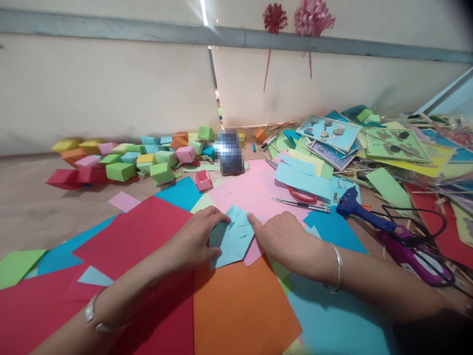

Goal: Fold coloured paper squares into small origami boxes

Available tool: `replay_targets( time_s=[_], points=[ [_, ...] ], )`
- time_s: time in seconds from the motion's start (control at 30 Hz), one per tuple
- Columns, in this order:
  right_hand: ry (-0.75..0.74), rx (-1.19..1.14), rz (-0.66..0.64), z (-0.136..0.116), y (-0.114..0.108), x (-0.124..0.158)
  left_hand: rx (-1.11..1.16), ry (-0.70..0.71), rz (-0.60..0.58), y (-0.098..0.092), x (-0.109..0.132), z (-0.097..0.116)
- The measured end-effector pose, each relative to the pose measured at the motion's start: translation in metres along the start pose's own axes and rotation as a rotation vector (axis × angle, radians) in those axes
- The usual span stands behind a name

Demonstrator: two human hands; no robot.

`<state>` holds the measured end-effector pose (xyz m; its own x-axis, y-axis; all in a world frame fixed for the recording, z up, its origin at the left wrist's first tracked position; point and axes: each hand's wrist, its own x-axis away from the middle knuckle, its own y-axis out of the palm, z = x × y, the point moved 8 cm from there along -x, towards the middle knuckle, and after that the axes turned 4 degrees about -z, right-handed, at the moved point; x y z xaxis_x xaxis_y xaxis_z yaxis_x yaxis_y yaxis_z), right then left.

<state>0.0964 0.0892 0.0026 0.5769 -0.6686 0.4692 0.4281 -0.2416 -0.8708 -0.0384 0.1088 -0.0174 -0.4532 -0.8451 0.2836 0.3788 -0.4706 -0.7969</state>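
A light-blue sheet of paper (231, 241) with folds and small cut slits lies in front of me, over the pink and orange sheets. My left hand (197, 236) grips its left side, the fingers on its upper edge and the thumb at the lower left. At the upper right edge, the index finger of my right hand (284, 241) presses on the paper, while the other fingers are curled in; the right thumb is hidden. Just beyond lie a pink sheet (247, 190) and a craft knife (301, 205). An orange sheet (244, 305) is nearest to me.
Red sheets (136, 236) spread to the left. Many folded paper boxes (121, 171) are heaped at the back left. Red-handled scissors (302, 195) lie partly under blue paper. A blue glue gun (364, 212) with a black cord lies right, near framed pictures (328, 132) and sticks.
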Motion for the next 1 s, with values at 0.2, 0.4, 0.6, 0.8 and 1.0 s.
replay_targets(
  time_s=[0.2,0.4,0.6,0.8,1.0],
  points=[
    [-0.229,-0.049,-0.071,-0.020,-0.005,0.010,0.033,0.006,-0.002,0.001,-0.001,0.000],
    [-0.078,-0.013,-0.016,-0.005,0.004,-0.002,0.015,-0.022,-0.023,0.002,-0.001,-0.001],
    [0.067,-0.030,0.005,0.017,0.006,-0.011,0.024,-0.022,-0.029,0.000,0.000,0.002],
    [0.036,-0.039,0.026,0.033,-0.004,-0.016,0.013,0.003,0.000,-0.002,0.001,0.001],
    [0.018,-0.040,0.118,0.033,-0.020,-0.020,-0.001,-0.019,-0.004,-0.001,0.001,-0.001]
  ],
)
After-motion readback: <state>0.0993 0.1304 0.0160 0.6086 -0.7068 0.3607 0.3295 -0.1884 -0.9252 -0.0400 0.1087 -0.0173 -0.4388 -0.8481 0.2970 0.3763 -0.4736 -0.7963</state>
